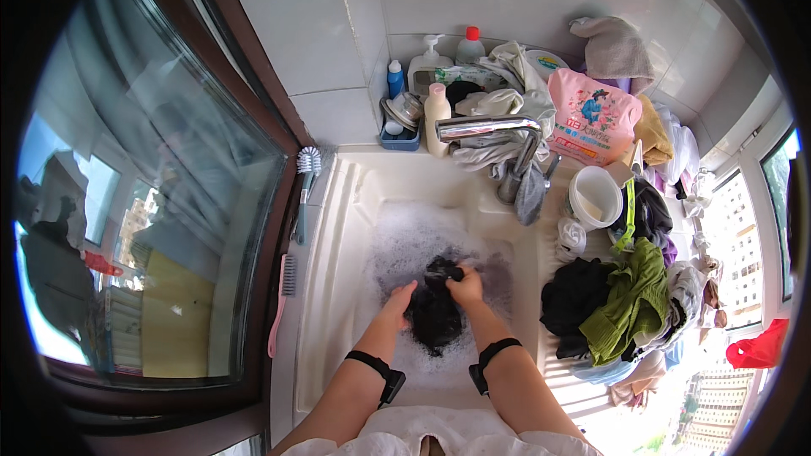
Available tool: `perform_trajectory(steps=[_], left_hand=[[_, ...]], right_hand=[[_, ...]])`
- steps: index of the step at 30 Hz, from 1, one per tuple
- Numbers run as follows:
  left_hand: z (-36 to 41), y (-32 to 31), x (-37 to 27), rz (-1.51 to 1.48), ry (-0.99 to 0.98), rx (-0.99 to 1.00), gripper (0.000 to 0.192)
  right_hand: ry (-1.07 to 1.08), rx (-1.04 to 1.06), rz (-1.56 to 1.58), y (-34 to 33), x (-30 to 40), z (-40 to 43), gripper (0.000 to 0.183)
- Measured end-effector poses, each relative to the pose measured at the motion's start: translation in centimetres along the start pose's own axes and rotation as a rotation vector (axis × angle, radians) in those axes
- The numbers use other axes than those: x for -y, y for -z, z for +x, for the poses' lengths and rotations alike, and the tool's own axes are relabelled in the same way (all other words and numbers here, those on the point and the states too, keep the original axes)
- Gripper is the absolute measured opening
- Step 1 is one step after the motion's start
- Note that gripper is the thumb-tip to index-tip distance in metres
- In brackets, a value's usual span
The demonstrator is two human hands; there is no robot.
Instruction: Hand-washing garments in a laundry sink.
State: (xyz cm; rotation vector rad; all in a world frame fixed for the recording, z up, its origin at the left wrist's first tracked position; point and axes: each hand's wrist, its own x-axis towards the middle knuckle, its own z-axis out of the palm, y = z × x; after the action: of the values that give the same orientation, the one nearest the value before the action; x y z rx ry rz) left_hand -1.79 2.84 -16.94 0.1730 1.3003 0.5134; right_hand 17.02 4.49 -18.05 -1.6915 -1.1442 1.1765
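Observation:
A black wet cloth item (436,316) lies in soapy water in the cream laundry sink (336,278). My right hand (466,285) grips its upper end between thumb and fingers. At the item's left edge is my left hand (400,304), its thumb pointing up; whether its fingers hold the cloth cannot be told. Suds (412,228) float around both hands. Each forearm wears a black strap with a small black device.
A chrome faucet (488,128) reaches over the sink's back. Piled clothes, a green garment (630,310) among them, lie on the right ledge beside a white bucket (595,197). A pink brush (282,304) and a dish brush (307,183) lie along the left edge.

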Motion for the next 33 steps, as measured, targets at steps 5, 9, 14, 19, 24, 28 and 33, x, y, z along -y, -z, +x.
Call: perform_trajectory(steps=[5, 9, 14, 19, 24, 28, 33], left_hand=[[-4.2, -0.7, -1.2, -0.527, -0.009, 0.311, 0.055], [-1.3, 1.8, 0.2, -0.669, -0.166, 0.399, 0.049], [-0.1, 1.1, -0.4, -0.609, -0.171, 0.257, 0.041], [-3.0, -2.1, -1.7, -0.248, -0.296, 0.138, 0.026], [-6.2, -3.1, -5.5, 0.379, -0.721, -0.205, 0.029], [-5.4, -0.4, -6.4, 0.757, -0.692, -0.207, 0.035], [-4.6, -3.7, -0.5, 1.588, -0.559, 0.088, 0.077]], right_hand=[[0.211, 0.250, -0.087, -4.9, 10.6, -6.4, 0.023], [0.305, 0.274, -0.303, -6.2, 15.9, -10.6, 0.034], [0.459, 0.033, -0.251, -7.1, 11.5, -8.3, 0.032], [0.268, -0.074, -0.417, -3.9, 11.0, -4.8, 0.029], [0.000, -0.363, -0.481, 1.0, 9.5, -2.7, 0.028], [-0.144, -0.328, -0.822, 5.6, 6.3, -1.5, 0.034], [-0.076, -0.311, -0.885, 1.7, 5.1, -2.6, 0.040]])
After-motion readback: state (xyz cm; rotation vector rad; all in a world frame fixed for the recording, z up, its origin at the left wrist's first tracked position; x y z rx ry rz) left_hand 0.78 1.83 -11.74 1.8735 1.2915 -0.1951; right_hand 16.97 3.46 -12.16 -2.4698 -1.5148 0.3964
